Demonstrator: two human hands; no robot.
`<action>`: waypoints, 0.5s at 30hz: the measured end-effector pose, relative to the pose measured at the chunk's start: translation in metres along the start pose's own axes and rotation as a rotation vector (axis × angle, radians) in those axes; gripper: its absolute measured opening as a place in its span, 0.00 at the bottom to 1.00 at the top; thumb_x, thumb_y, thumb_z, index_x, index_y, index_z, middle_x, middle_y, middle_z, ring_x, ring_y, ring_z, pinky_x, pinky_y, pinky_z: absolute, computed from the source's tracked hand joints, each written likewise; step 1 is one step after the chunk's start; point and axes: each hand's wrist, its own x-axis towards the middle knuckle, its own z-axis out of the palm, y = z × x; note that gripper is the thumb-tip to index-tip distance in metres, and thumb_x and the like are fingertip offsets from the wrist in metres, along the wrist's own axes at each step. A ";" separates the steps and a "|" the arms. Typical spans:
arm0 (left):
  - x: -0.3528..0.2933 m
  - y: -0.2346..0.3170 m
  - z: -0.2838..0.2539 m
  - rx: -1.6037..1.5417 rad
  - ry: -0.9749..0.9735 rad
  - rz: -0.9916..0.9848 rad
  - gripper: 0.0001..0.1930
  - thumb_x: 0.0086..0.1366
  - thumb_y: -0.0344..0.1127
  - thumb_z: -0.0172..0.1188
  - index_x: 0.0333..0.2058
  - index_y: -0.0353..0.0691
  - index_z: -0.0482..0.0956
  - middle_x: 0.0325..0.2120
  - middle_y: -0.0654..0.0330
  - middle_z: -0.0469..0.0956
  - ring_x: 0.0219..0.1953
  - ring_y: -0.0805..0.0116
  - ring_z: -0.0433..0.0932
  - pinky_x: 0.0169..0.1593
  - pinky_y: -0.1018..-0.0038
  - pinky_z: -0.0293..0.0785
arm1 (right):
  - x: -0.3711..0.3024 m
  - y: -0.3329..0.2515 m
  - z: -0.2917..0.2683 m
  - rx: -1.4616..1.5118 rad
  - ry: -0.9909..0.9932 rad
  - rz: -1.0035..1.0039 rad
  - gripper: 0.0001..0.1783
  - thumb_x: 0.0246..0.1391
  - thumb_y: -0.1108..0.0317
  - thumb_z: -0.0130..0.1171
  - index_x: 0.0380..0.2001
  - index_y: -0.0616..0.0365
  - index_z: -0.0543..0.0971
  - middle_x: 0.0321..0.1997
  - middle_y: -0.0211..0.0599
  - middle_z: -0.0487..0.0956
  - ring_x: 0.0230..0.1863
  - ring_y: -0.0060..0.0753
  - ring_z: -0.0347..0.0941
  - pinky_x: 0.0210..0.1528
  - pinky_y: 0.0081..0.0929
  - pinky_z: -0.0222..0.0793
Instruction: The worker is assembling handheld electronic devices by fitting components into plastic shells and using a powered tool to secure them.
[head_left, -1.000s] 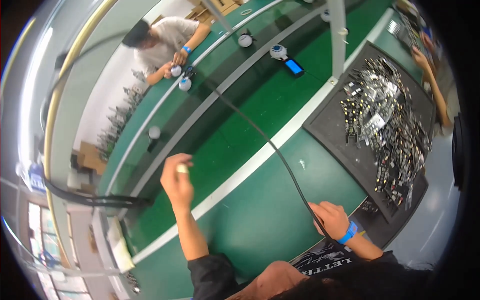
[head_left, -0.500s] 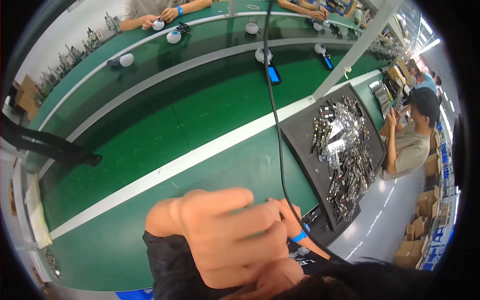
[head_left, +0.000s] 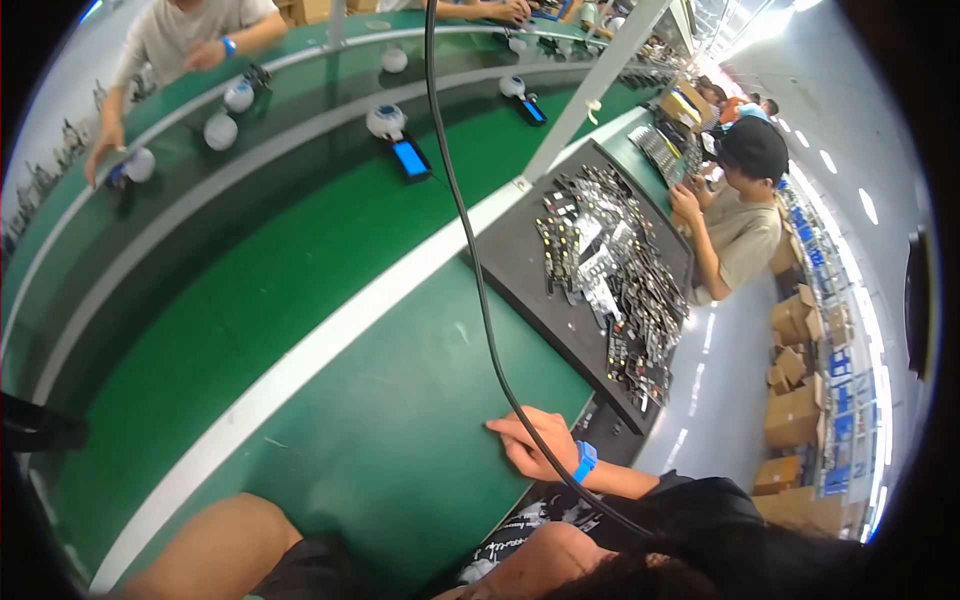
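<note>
My right hand, with a blue band at its wrist, rests on the green tabletop near its front edge. Its index finger stretches out to the left, the other fingers are partly bent, and I see nothing held in it. A black cable hangs down through the view and crosses in front of this hand. Of my left arm only the bare bent part and a dark sleeve show at the lower left; the left hand itself is out of the picture.
A dark tray heaped with small black and silver parts stands right of my hand. Beyond a white rail runs a green belt with round white devices. A co-worker sits at right; another person works opposite.
My left hand, large in front of the camera before, has left the picture. The view has turned, so the tray and devices sit further left. My right hand now shows more fully.
</note>
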 end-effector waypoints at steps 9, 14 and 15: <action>-0.010 -0.005 -0.054 0.071 -0.030 -0.147 0.22 0.70 0.47 0.55 0.52 0.35 0.74 0.44 0.44 0.78 0.39 0.53 0.77 0.40 0.66 0.78 | -0.006 -0.009 0.005 0.003 -0.014 0.035 0.19 0.45 0.84 0.57 0.42 0.61 0.84 0.30 0.42 0.78 0.27 0.43 0.77 0.30 0.35 0.74; 0.006 0.022 -0.077 0.195 -0.073 -0.199 0.21 0.71 0.47 0.54 0.53 0.35 0.74 0.45 0.44 0.77 0.39 0.54 0.77 0.39 0.66 0.79 | -0.012 0.001 0.005 0.010 -0.036 0.012 0.19 0.45 0.85 0.57 0.42 0.62 0.84 0.30 0.42 0.78 0.27 0.42 0.77 0.30 0.33 0.73; 0.014 0.026 -0.082 0.225 -0.104 -0.193 0.21 0.71 0.47 0.54 0.53 0.35 0.74 0.45 0.44 0.77 0.39 0.54 0.77 0.39 0.66 0.79 | -0.011 -0.001 0.000 -0.025 -0.041 0.013 0.18 0.44 0.83 0.59 0.41 0.62 0.83 0.31 0.42 0.78 0.28 0.44 0.77 0.30 0.34 0.73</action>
